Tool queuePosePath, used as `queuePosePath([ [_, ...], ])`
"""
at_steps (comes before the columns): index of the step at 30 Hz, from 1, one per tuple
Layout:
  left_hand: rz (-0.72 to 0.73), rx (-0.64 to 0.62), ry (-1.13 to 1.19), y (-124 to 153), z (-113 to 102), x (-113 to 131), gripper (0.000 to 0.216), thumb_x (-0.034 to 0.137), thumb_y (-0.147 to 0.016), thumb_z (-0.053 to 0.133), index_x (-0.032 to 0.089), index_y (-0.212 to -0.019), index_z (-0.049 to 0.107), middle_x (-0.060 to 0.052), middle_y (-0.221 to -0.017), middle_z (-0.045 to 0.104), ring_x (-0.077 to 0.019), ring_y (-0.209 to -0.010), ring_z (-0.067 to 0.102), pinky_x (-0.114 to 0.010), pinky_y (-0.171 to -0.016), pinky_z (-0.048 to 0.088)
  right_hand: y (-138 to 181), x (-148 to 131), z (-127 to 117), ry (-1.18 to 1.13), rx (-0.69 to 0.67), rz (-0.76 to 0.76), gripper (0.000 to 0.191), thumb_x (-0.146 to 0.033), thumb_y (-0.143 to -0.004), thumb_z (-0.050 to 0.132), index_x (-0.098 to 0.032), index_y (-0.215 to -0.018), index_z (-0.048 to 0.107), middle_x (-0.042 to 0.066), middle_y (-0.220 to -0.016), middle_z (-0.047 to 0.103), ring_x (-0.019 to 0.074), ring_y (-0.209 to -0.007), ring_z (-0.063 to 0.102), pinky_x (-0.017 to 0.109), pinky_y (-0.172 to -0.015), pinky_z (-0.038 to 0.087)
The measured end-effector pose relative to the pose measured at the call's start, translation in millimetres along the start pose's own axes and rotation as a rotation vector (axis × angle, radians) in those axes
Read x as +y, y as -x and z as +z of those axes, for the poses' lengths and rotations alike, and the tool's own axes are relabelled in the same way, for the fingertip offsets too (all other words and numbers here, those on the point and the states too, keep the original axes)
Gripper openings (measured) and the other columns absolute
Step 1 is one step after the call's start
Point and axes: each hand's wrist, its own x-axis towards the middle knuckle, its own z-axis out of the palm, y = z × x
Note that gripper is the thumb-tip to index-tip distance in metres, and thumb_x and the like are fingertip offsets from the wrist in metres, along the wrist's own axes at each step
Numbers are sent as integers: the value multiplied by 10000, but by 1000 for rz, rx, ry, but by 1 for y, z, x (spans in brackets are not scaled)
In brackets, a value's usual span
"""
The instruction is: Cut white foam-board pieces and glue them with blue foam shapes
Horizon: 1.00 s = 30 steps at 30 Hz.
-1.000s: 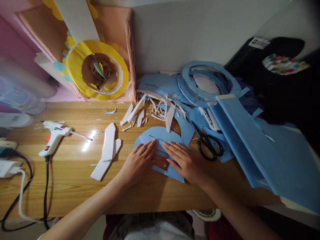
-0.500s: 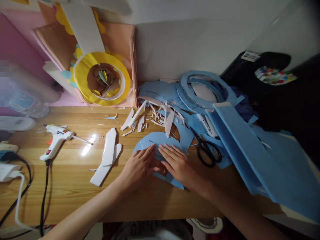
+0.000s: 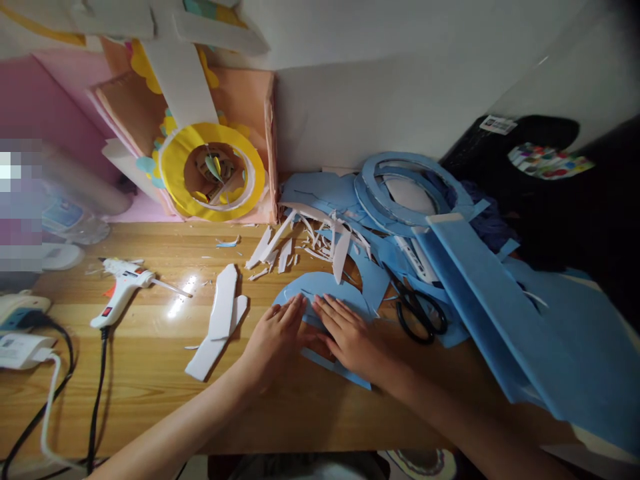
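A curved blue foam piece [image 3: 320,287] lies flat on the wooden table [image 3: 150,373]. My left hand [image 3: 275,337] rests palm down on its left part, fingers stretched out and together. Beside it my right hand [image 3: 350,337] also lies flat on the piece, fingers extended toward the far edge. The two hands sit side by side, nearly touching. Black scissors [image 3: 417,313] lie just to the right of my right hand.
A white glue gun [image 3: 123,290] with its black cord lies at the left. White foam strips [image 3: 220,320] lie left of my hands, and scraps [image 3: 300,243] behind. Blue foam rings [image 3: 400,190] and blue sheets [image 3: 505,307] crowd the right. A yellow ring craft [image 3: 213,173] stands at the back.
My hands have slid slightly closer together on the blue piece. The view has tilted, so everything sits a little lower in the picture.
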Motion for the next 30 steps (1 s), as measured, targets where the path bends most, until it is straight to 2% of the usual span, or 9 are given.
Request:
queuePosePath([
  [4,-37,-4,-49,2,0,5,518,416,-934,407,39,-1270,517,-188,-1330,544,-246,-1176,565,-344,-900,494,3,2,1,-10,2,-35,517,-129,-916,367,-23,-1419,316,165,-1468,357,268,-1376,290,448,-1090,382],
  [7,-78,7,-88,4,1,9,506,405,-933,415,57,-1286,513,-195,-1369,500,-252,-1210,539,-352,-928,482,9,3,2,-30,40,-16,589,-176,-925,401,-52,-1463,195,176,-1485,320,256,-1389,258,460,-1095,368],
  [11,-96,-10,-120,4,1,16,527,415,-921,438,50,-1295,506,-228,-1368,488,-285,-1226,520,-391,-930,480,19,2,6,21,67,21,689,-267,-922,446,-34,-1474,105,212,-1480,311,292,-1384,255,489,-1078,378],
  [15,-131,-30,-146,-2,-2,20,502,403,-917,448,51,-1261,544,-248,-1343,506,-297,-1209,532,-391,-908,488,24,-2,10,56,49,61,726,-335,-915,467,-8,-1467,126,232,-1483,287,318,-1387,233,490,-1072,385],
  [19,-150,-46,-159,-5,-2,22,421,338,-916,466,91,-1241,569,-242,-1344,508,-299,-1228,515,-387,-892,496,26,-3,6,74,30,69,731,-326,-904,494,-1,-1462,150,230,-1489,272,310,-1387,241,478,-1078,379],
  [24,-232,-29,-175,-3,1,25,460,383,-905,485,115,-1275,541,-263,-1332,509,-324,-1199,538,-431,-880,494,34,-3,3,118,78,85,757,-372,-913,463,13,-1463,113,252,-1456,330,334,-1360,304,527,-1036,411],
  [30,-260,14,-117,0,5,34,499,421,-910,459,115,-1300,513,-231,-1346,508,-310,-1189,545,-426,-902,463,35,-7,7,161,86,119,780,-391,-899,485,20,-1459,130,240,-1469,312,348,-1361,298,541,-1033,406],
])
